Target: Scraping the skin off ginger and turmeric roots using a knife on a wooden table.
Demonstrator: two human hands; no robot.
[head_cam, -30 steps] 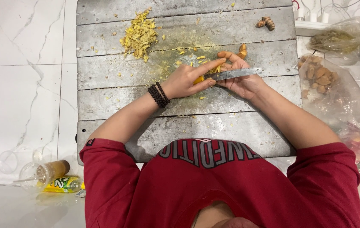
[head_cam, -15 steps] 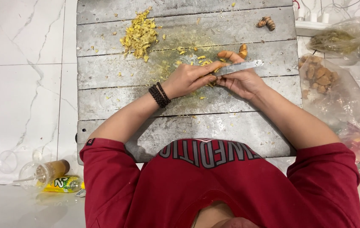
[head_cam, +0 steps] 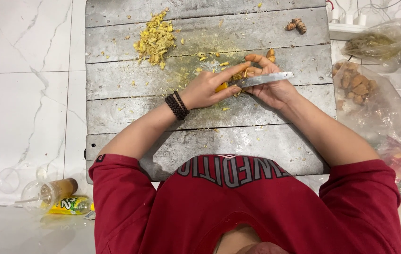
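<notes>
— Pinching a small orange root piece [head_cam: 222, 86] between thumb and fingers, the left hand [head_cam: 206, 90] pins it to the grey plank board [head_cam: 129, 113].

— And the right hand [head_cam: 272, 89]?

— Closed around a knife [head_cam: 262, 79], blade pointing left, its tip touching the piece. 1 heap of yellow peelings [head_cam: 154, 40] lies well apart, toward the far left; 2 whole roots [head_cam: 295, 25] sit at the far right.

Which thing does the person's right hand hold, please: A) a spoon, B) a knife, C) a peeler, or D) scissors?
B: the right hand grips a knife whose flat metal blade points at the orange root piece pinched in the left hand.
</notes>
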